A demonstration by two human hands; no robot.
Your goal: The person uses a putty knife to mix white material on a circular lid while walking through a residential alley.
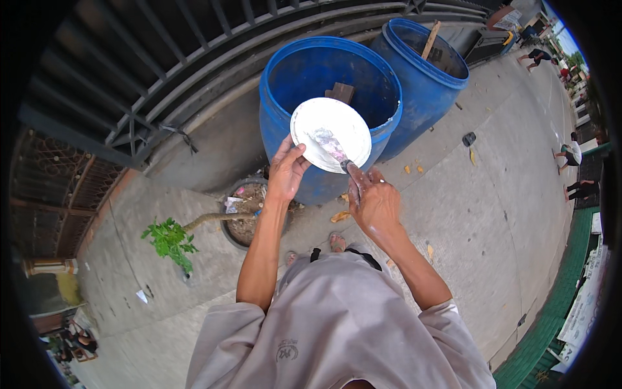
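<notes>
Watching remotely, I saw the white bowl [314, 115] at twelve o'clock, left hand [285, 171] clamped on its rim, right hand [377, 203] around the scraper [337, 153]; pressing hard could have tipped the bowl.

From my distant place I see a loose shirt [350, 305] of pale grey cloth, with soft folds. Its sleeves [220, 334] are short and wide, so both forearms [264, 253] are bare. On the chest there is a small dark round print [287, 351]. Black strap-like pieces [366, 258] show beyond the hem. Whitish smears mark the right hand [377, 206].
</notes>
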